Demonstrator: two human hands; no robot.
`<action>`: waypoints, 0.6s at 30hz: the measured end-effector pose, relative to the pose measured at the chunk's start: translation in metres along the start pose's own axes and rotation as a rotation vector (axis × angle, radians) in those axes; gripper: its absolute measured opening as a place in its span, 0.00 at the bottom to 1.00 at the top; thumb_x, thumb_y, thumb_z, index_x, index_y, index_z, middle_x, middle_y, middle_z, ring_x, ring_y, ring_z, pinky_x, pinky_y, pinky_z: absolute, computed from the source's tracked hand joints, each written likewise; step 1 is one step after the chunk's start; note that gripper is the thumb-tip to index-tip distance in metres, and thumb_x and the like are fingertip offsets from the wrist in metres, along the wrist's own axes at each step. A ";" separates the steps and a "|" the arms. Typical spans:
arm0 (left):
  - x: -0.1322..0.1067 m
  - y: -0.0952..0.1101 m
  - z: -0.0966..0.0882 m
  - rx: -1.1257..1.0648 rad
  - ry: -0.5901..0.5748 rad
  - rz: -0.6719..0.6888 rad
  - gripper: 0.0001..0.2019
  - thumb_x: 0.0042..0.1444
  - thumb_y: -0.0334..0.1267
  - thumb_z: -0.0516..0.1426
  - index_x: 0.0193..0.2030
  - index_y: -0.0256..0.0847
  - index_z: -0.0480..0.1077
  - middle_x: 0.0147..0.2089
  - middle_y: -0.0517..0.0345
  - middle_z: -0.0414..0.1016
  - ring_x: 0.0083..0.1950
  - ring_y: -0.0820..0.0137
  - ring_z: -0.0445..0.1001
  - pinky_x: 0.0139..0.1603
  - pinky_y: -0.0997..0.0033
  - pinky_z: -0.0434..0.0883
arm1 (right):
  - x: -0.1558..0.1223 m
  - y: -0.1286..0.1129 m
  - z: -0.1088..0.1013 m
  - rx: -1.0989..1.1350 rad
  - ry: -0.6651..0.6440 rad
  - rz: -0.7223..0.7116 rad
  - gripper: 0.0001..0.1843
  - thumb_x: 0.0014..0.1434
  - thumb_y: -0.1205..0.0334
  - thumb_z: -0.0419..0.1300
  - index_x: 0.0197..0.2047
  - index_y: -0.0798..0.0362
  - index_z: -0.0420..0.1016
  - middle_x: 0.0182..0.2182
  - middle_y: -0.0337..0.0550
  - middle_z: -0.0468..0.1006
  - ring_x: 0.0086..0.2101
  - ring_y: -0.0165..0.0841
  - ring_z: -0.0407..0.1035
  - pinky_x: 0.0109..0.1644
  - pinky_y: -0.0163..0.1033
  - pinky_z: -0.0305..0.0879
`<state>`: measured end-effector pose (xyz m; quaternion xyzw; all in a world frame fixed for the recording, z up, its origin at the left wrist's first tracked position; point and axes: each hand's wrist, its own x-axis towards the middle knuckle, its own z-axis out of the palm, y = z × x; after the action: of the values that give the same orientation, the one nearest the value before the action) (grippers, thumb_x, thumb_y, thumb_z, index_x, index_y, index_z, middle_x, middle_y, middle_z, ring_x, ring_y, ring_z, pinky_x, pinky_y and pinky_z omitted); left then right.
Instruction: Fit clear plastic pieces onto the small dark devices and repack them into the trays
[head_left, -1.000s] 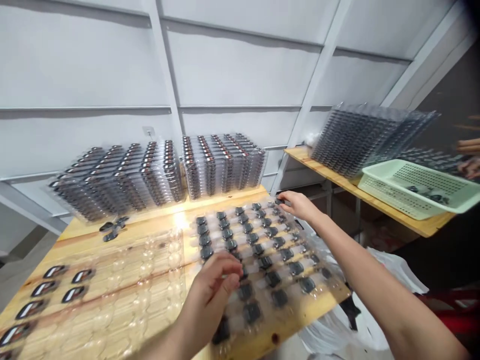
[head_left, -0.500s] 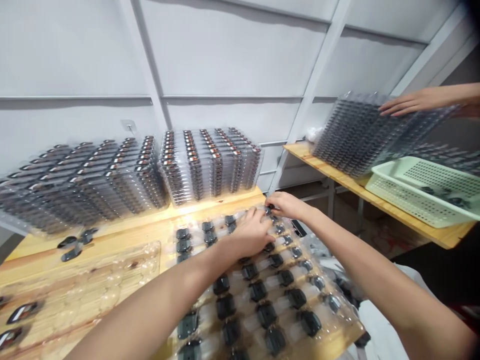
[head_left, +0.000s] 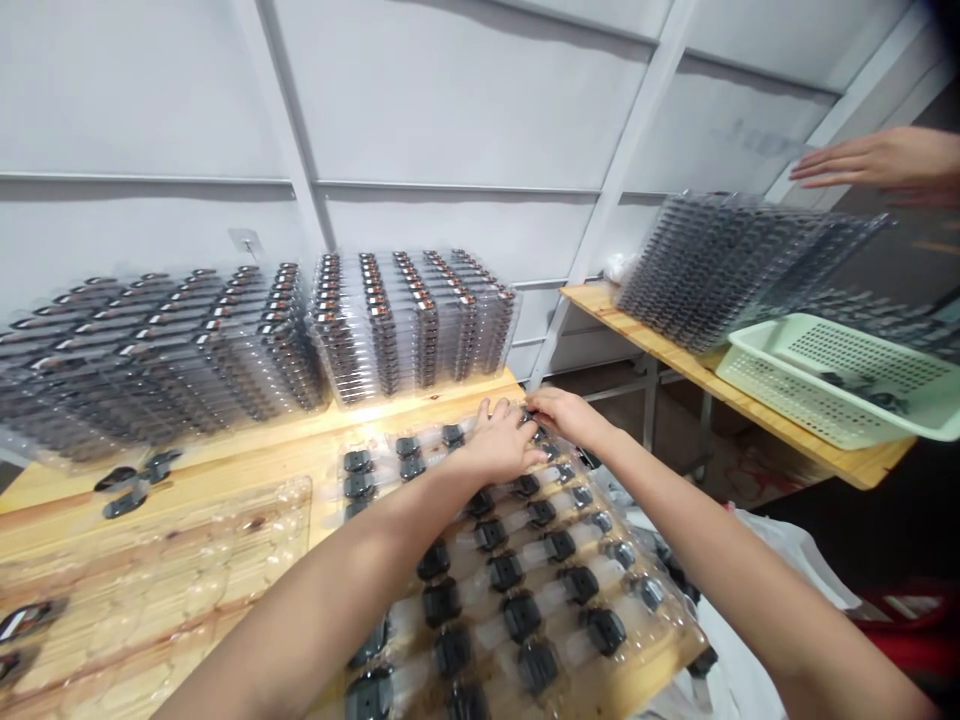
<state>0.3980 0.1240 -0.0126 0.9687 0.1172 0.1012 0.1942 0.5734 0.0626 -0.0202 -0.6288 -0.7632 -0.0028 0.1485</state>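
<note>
- The co-worker's hand [head_left: 877, 160] at the upper right of the frame has been lifted off the tilted stack and is now held above it, not touching it.
- The left hand [head_left: 502, 447] is seen just left of the right hand, near the far edge of the clear blister tray [head_left: 551, 600]; its fingers are spread wide over the top rows, and nothing is seen held in it.
- The right hand [head_left: 566, 418] is narrowed, its fingertips [head_left: 531, 414] set at a black part at the far corner of the tray; whether that part is gripped cannot be told.
- The tray is laid on the wooden table [head_left: 247, 455] at the lower middle of the frame, and rows of small black parts [head_left: 505, 572] are seated in its pockets.
- A second clear tray [head_left: 150, 590] is lying at the lower left, with loose black pieces [head_left: 127, 490] just beyond it.
- Stacks of filled trays [head_left: 412, 325] are lined up along the far edge of the table, at the middle left.
- A tilted stack of trays [head_left: 739, 270] and a pale green plastic basket [head_left: 847, 380] are placed on a wooden shelf [head_left: 757, 435] at the right.
- A white plastic bag [head_left: 739, 650] is seen below the tray's right edge.
</note>
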 end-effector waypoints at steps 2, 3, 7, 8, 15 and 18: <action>-0.001 0.002 -0.003 0.007 -0.016 -0.013 0.19 0.52 0.49 0.52 0.45 0.39 0.68 0.53 0.43 0.63 0.59 0.48 0.52 0.59 0.41 0.40 | -0.001 0.000 0.002 -0.010 0.005 -0.002 0.07 0.55 0.72 0.52 0.35 0.61 0.72 0.39 0.51 0.71 0.42 0.33 0.65 0.48 0.37 0.61; -0.002 0.003 -0.004 0.010 -0.023 -0.017 0.19 0.52 0.49 0.52 0.45 0.39 0.68 0.54 0.42 0.62 0.59 0.48 0.52 0.59 0.41 0.40 | -0.001 -0.001 0.003 -0.018 0.006 0.001 0.08 0.55 0.73 0.52 0.35 0.61 0.72 0.39 0.50 0.71 0.42 0.33 0.65 0.47 0.37 0.62; -0.007 0.006 -0.013 0.009 -0.034 -0.013 0.22 0.53 0.51 0.50 0.48 0.38 0.67 0.56 0.41 0.60 0.59 0.46 0.52 0.58 0.40 0.43 | 0.002 -0.002 0.007 -0.067 0.006 0.025 0.07 0.54 0.74 0.53 0.35 0.61 0.72 0.35 0.48 0.72 0.39 0.32 0.65 0.45 0.36 0.63; -0.010 0.007 -0.016 0.012 -0.027 -0.005 0.21 0.53 0.50 0.50 0.48 0.38 0.67 0.57 0.42 0.59 0.59 0.47 0.52 0.58 0.40 0.43 | 0.002 -0.003 0.006 -0.081 0.009 0.030 0.08 0.54 0.74 0.53 0.35 0.61 0.72 0.35 0.48 0.72 0.40 0.32 0.66 0.45 0.36 0.63; -0.090 0.035 -0.059 0.125 0.076 0.109 0.20 0.53 0.48 0.53 0.45 0.34 0.70 0.48 0.38 0.66 0.55 0.46 0.56 0.55 0.42 0.51 | -0.001 -0.031 -0.016 -0.098 0.145 0.026 0.09 0.56 0.67 0.51 0.35 0.59 0.72 0.39 0.53 0.72 0.41 0.39 0.66 0.47 0.42 0.62; -0.153 0.050 -0.077 0.152 0.135 0.135 0.17 0.51 0.47 0.56 0.39 0.35 0.72 0.46 0.41 0.68 0.55 0.48 0.56 0.57 0.43 0.49 | 0.024 -0.068 -0.023 -0.058 0.271 0.020 0.15 0.59 0.57 0.48 0.37 0.57 0.72 0.36 0.52 0.73 0.38 0.39 0.67 0.43 0.42 0.61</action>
<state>0.2432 0.0657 0.0544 0.9773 0.0716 0.1699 0.1047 0.5092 0.0669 0.0194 -0.6342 -0.7296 -0.1082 0.2319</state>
